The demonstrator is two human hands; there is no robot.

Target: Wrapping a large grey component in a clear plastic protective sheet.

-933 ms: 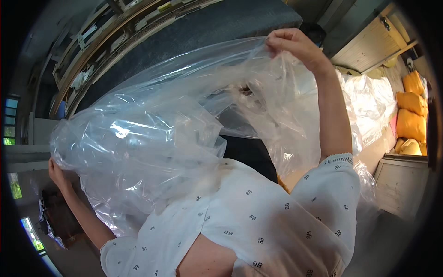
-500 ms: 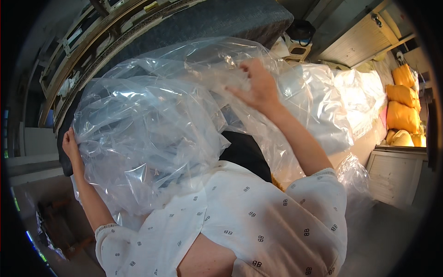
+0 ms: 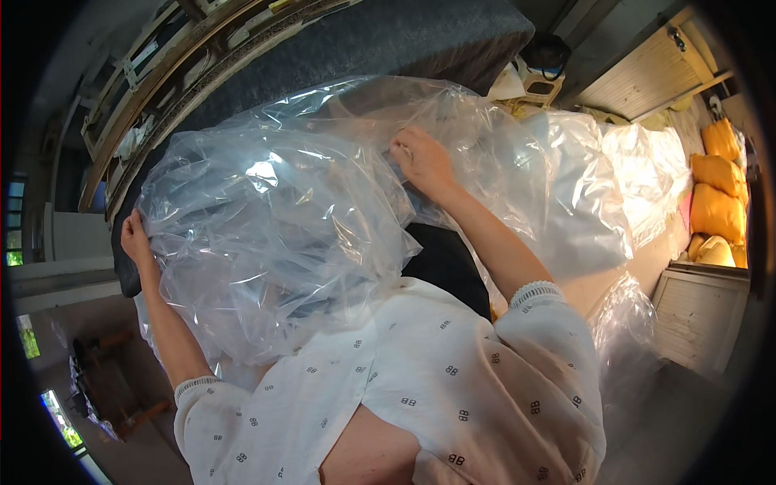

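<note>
A large heap of clear plastic sheeting (image 3: pixel 275 234) covers my lap and the dark padded surface in front of me. At its left edge, my left hand (image 3: pixel 136 234) is closed on the film. My right hand (image 3: pixel 422 162) is over the middle of the heap, fingers curled together and gripping a fold of the same sheeting. From there the film runs on to the right in a long crumpled stretch. Black cloth (image 3: pixel 449 263) shows on my lap below the sheeting.
Beyond the sheeting is a dark grey padded block (image 3: pixel 356 56), with a curved wooden frame (image 3: pixel 153 89) at the far left. Stacked orange bundles (image 3: pixel 718 202) sit on a white cabinet (image 3: pixel 697 315) at right. A small brown wooden stool (image 3: pixel 121 380) stands at lower left.
My right hand has moved left and slightly down, and its spread fingers have closed on the film. The left hand keeps its hold at the edge. The whole view has shifted slightly.
</note>
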